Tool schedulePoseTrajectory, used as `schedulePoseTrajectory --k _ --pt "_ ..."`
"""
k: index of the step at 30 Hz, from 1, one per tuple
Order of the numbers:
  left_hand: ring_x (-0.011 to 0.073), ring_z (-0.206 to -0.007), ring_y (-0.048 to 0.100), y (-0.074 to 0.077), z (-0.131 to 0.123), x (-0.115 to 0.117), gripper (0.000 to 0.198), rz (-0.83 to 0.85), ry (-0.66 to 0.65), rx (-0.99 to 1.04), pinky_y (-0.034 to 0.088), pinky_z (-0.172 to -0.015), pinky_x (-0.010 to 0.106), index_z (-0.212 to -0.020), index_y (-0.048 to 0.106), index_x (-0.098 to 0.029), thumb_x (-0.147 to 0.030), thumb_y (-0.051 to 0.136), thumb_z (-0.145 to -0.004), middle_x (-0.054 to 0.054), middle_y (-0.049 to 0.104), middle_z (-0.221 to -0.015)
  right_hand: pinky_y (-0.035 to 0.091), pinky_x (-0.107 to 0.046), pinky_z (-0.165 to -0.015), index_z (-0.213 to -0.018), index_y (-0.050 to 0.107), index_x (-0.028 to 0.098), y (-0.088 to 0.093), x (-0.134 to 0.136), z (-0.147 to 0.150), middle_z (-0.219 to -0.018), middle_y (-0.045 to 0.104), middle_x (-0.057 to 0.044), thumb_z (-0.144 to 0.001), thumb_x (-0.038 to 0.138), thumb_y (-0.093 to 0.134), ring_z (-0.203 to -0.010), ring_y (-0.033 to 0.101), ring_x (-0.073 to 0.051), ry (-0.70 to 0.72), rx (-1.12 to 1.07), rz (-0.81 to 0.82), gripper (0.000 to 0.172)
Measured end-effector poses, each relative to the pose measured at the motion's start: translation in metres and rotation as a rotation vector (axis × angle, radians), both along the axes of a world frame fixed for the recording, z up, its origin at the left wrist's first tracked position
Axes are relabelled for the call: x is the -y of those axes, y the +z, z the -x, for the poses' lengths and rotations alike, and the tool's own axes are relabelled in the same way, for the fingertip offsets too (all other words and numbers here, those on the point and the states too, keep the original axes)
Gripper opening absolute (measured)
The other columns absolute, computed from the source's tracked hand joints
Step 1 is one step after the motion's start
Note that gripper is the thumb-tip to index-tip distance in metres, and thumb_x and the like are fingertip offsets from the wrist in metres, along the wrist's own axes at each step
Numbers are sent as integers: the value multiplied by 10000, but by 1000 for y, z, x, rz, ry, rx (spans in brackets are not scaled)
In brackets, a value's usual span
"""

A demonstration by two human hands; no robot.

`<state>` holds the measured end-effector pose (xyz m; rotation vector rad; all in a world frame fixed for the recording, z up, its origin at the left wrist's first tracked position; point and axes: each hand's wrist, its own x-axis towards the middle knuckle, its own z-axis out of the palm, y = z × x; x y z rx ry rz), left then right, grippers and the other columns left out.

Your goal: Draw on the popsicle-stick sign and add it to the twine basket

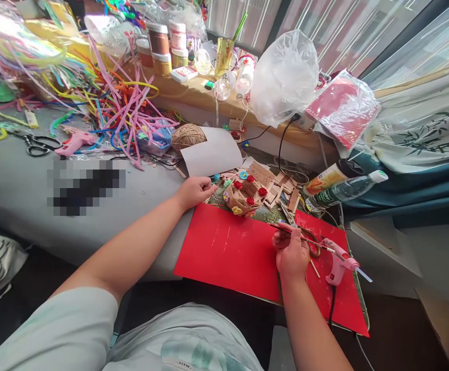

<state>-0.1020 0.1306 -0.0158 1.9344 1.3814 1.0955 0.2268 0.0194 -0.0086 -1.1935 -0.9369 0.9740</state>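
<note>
My right hand [292,252] holds a thin dark stick [309,240], like a slim brush, between thumb and fingers above the red sheet [228,252]. Curled and resting near the sheet's upper left corner is my left hand [196,191]; whether its fingers hold anything is hidden. Just right of it stands a small twine basket [242,198] with red, blue and yellow flowers on its rim. A pink glue gun [338,265] lies right of my right hand, and scissors [287,212] lie behind that hand.
Behind the basket are wooden sticks [274,190], white paper [212,153] and a twine ball [188,137]. A plastic bottle [348,190] leans at the right. Pipe cleaners [124,113], black scissors [39,145] and another pink glue gun [76,141] lie left. Another person's fingertips show at the left edge.
</note>
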Motion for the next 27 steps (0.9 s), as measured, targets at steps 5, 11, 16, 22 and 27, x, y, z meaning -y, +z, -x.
schedulePoseTrajectory --k 5,11,16,22,27 --pt "100 -558 281 0 1 -1 442 13 -3 21 259 -557 264 -595 328 -227 -457 589 -868 -73 295 -555 477 -271 -538 -1042 730 197 19 8 21 -827 683 -45 -954 423 637 -647 609 -153 215 69 64 260" --pt "99 -556 280 1 2 -1 445 24 2 23 258 -552 267 -596 333 -228 -469 590 -869 -73 290 -560 439 -251 -504 -925 686 213 -17 -8 44 -685 640 6 -928 419 657 -555 552 -131 235 111 67 207" --pt "98 -565 287 0 3 -1 449 30 4 32 267 -563 268 -601 331 -225 -471 594 -870 -72 300 -568 454 -263 -562 -984 692 220 -30 -10 44 -733 654 -4 -927 430 659 -617 577 -145 281 159 76 220" --pt "107 -575 305 0 3 -4 426 40 25 47 274 -578 276 -611 357 -226 -467 592 -873 -69 317 -573 447 -281 -576 -682 515 217 -17 -10 42 -763 594 -7 -985 505 534 -611 523 -137 149 127 -60 419" --pt "120 -588 350 6 0 2 328 57 32 94 281 -598 287 -660 467 -227 -441 629 -849 -61 401 -588 357 -247 -469 -812 517 239 3 -5 9 -713 587 26 -929 587 576 -493 441 -114 104 177 57 371"
